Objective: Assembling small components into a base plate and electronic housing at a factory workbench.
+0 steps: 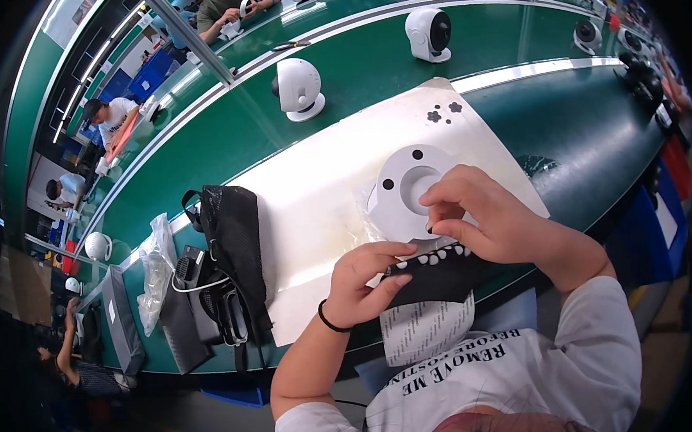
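On the white sheet (315,206) lies a round white base (389,206) with a recessed ring in its middle. Two black round pads (417,154) show on its far rim. My left hand (362,283) pinches the edge of a black sheet of pads (440,282), which has a row of white round spots along its top. Striped, printed backing paper (426,334) hangs below that sheet. My right hand (487,215) is over the base's near right side, thumb and forefinger pinched on a small dark piece (430,230), apparently a pad. My right fingers hide part of the base.
Left of the white sheet stands a black bag (235,241) with a cable and dark boxes. A clear plastic bag (155,269) lies beyond. White cameras (298,88) stand along the green table (353,83). Other people work at the far left.
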A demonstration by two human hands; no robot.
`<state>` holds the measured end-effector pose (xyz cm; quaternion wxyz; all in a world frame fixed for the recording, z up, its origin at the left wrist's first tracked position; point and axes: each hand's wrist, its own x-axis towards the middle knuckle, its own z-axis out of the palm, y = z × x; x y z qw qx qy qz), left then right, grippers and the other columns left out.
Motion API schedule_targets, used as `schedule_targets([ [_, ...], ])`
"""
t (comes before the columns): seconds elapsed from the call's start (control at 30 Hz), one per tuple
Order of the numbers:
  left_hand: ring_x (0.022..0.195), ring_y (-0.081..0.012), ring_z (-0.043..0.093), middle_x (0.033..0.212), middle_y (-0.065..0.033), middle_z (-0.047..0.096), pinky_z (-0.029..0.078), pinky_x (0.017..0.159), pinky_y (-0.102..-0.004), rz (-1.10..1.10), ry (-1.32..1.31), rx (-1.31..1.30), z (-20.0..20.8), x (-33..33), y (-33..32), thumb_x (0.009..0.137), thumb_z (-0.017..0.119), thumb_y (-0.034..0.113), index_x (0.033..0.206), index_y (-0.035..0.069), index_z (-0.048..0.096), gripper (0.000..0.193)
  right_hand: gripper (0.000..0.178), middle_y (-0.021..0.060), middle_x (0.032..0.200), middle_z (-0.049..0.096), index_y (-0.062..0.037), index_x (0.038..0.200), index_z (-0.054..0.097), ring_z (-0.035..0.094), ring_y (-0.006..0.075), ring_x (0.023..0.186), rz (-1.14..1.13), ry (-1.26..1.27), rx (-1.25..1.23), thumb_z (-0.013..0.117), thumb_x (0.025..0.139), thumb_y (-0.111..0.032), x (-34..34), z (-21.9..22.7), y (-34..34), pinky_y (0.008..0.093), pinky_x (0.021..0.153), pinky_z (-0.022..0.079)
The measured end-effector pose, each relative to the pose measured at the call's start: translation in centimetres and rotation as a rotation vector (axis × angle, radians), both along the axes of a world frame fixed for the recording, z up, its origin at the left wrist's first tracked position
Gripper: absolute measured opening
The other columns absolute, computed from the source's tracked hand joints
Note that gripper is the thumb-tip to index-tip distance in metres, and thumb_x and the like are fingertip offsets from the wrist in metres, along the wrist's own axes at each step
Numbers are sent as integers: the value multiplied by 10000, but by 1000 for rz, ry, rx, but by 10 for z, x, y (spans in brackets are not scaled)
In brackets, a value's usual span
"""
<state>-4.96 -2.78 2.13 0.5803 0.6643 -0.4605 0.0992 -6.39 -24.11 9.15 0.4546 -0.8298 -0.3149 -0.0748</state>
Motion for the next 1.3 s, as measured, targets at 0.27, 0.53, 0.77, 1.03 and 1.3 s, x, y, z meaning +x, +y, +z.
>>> schedule_targets([
  [0.27,786,-227,592,967,-125,611,471,659,-275,-7,17,1,-1,1,0,688,629,-2,847,-6,543,181,312,16,759,519,-86,1027,545,498,183,813,-69,-553,-485,551,715,-105,-9,6,2,321,717,347],
  [0.53,774,-237,585,937,-122,605,466,665,-280,0,49,24,-4,1,1,688,631,-1,869,-7,551,197,357,107,796,540,-59,1086,528,506,213,766,51,-739,-957,487,740,-137,-31,19,13,307,701,362],
  [0.77,816,-240,580,948,-135,604,459,703,-293,-18,73,-12,-6,1,1,703,622,-1,854,-2,542,170,422,82,865,585,-114,1182,488,548,216,767,28,-513,-728,475,760,-103,-25,21,-8,321,745,392],
  [1.03,823,-257,583,958,-143,603,457,711,-308,-40,77,-30,-8,2,5,708,615,-6,836,3,512,164,479,81,916,561,-90,1089,537,528,239,842,-20,-378,-349,584,631,41,-20,3,-11,325,736,387],
  [1.3,857,-260,577,962,-161,599,448,740,-320,-24,110,-72,-10,1,5,714,608,-3,851,-1,518,163,365,92,869,568,-84,1068,549,540,273,779,-97,-291,-189,611,709,-65,-20,-7,-15,341,711,429],
])
